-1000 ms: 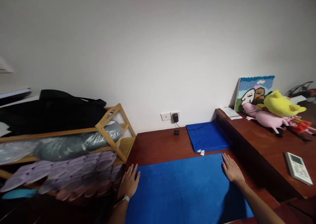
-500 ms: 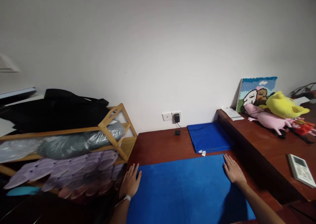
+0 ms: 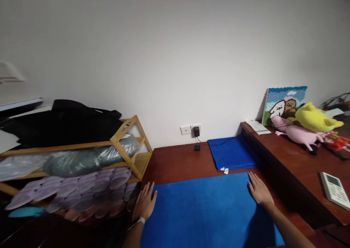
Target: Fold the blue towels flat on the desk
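Smoothing, it seems — the flat, bright-blue rectangular cloth (image 3: 202, 208) lies on the reddish-brown wooden tabletop (image 3: 177, 164), your left hand (image 3: 146, 204) at its left edge, your right hand (image 3: 260, 192) at its far right corner, fingers extended, gripping nothing — your next move likely calls for pinching an edge

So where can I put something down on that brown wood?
Bare wood lies between the wooden rack and folded blue cloth, behind the spread blue cloth. Another patch, on the raised top, lies between the pink plush toy and white keypad device. It's crowded by the yellow plush toy and picture.
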Demonstrator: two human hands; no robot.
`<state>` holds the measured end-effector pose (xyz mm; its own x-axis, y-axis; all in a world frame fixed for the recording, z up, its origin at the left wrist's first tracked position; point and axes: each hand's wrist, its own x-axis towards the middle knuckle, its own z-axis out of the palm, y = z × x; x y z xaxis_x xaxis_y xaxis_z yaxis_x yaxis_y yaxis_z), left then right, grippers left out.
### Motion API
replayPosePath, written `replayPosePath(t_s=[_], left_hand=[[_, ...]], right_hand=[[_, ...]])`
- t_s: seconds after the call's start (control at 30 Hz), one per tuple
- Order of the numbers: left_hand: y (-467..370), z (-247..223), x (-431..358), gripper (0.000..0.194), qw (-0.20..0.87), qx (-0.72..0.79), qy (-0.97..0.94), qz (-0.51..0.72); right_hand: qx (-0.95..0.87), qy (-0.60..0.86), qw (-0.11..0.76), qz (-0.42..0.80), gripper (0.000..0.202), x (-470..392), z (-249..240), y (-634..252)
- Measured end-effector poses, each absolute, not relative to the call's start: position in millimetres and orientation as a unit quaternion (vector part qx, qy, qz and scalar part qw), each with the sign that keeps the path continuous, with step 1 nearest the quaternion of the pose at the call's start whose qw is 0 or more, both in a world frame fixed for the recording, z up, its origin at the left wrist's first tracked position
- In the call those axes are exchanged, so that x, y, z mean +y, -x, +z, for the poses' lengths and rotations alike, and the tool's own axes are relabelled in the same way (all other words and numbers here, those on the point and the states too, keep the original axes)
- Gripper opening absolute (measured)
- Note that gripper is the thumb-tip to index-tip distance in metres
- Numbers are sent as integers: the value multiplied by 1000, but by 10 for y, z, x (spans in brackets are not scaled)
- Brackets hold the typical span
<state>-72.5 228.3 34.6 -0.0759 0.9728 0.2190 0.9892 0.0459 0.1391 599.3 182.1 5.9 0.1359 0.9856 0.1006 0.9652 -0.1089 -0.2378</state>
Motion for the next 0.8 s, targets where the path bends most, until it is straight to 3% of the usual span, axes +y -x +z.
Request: replayPosePath(t_s=[0.8], left_hand=[[719, 359, 2275, 66, 32, -719, 682, -127]], right_hand=[[-656, 743, 129, 32, 76, 1817, 54, -5986]])
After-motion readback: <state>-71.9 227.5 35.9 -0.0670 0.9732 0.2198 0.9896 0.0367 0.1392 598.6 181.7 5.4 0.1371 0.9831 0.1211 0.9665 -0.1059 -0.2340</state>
